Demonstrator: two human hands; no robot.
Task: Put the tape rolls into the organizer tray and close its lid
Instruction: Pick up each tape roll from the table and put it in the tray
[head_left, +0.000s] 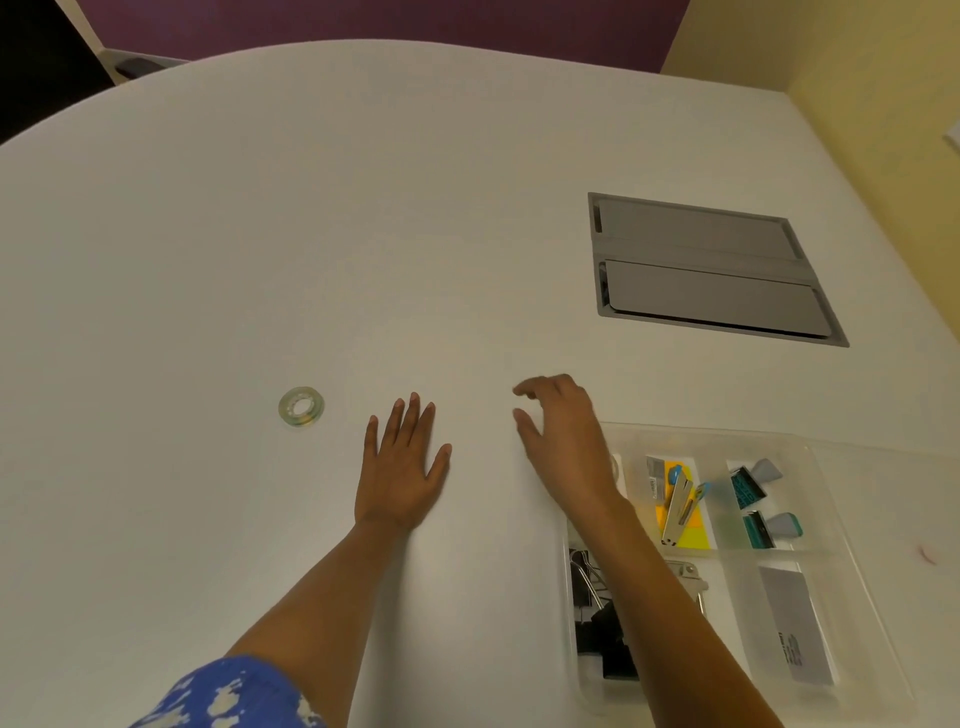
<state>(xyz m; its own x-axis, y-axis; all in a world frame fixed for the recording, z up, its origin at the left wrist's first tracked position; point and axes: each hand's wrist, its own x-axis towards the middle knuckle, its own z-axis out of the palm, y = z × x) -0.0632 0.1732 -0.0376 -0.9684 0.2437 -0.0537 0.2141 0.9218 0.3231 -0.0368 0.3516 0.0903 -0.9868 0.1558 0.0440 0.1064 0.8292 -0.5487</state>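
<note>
Clear tape roll (301, 408) is not yet in the organizer tray (852, 587).
It lies well left of the tray; my left hand (402, 467) rests flat, my right hand (563, 441) hovers empty; lid unclosed.

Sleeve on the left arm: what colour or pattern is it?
The sleeve is blue with irregular white blotches, seen in the head view at the bottom edge.

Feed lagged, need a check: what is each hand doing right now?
Left hand: open, flat on the table, holding nothing.
Right hand: open, fingers curled, holding nothing.
</note>
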